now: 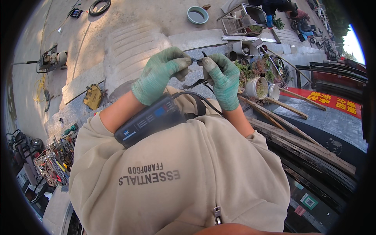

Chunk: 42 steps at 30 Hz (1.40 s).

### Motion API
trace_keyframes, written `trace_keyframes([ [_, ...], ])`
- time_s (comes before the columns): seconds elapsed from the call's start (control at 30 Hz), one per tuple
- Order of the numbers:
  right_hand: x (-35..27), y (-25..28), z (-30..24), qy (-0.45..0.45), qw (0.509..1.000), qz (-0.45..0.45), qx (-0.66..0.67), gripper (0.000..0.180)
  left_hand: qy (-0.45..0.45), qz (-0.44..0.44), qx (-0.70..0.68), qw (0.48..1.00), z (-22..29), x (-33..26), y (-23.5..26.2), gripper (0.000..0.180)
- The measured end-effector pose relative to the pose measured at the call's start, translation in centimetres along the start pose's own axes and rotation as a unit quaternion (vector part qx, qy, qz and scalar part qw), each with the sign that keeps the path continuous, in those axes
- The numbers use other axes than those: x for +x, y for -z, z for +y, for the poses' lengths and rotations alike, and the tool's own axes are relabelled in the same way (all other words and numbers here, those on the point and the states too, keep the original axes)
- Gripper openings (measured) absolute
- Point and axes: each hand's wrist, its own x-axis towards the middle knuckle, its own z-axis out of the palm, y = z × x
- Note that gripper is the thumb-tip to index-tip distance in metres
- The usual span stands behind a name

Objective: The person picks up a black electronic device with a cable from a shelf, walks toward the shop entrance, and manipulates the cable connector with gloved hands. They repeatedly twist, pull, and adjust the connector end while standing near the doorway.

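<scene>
Both hands wear dusty green-coated work gloves and are raised in front of my chest, fingertips nearly meeting. My left hand (pixel 161 74) is closed, its thumb and forefinger pinching one end of a thin dark wire (pixel 197 60). My right hand (pixel 223 80) is closed on the other end, and a short black tip sticks up beside its thumb. The wire's exact kind is too small to make out. Below my left wrist, a dark blue-black box (pixel 150 120) lies against my hoodie. A black cable (pixel 199 96) runs from it past my right wrist.
A tan tool bag (pixel 94 97) lies on the paving at left, near a rack of hand tools (pixel 55 166). Wooden planks (pixel 297 137), white buckets (pixel 257 87) and a red banner (pixel 333 102) are at right. Beyond stand a water basin (pixel 197 15) and another person (pixel 274 8) by a metal frame.
</scene>
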Motion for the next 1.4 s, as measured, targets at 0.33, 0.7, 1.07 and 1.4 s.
trace_keyframes([
  [0.33, 0.1, -0.5, -0.5, -0.075, 0.987, -0.014, 0.14, 0.029, -0.045, 0.085, -0.003, 0.995, 0.0, 0.1, -0.6, 0.012],
  [0.7, 0.5, 0.8, -0.8, -0.124, 0.987, -0.078, 0.068, 0.036, -0.141, 0.149, 0.008, 0.979, -0.8, -0.2, 0.0, 0.009],
  [1.07, 0.6, 0.6, 0.3, -0.048, 0.999, -0.013, 0.003, 0.023, -0.099, 0.046, -0.009, 0.994, -0.7, -0.3, 0.5, 0.032],
  [1.4, -0.1, 0.4, 0.7, -0.015, 0.996, -0.033, -0.079, 0.031, 0.032, 0.02, 0.032, 0.999, -0.3, 0.2, 0.2, 0.032],
])
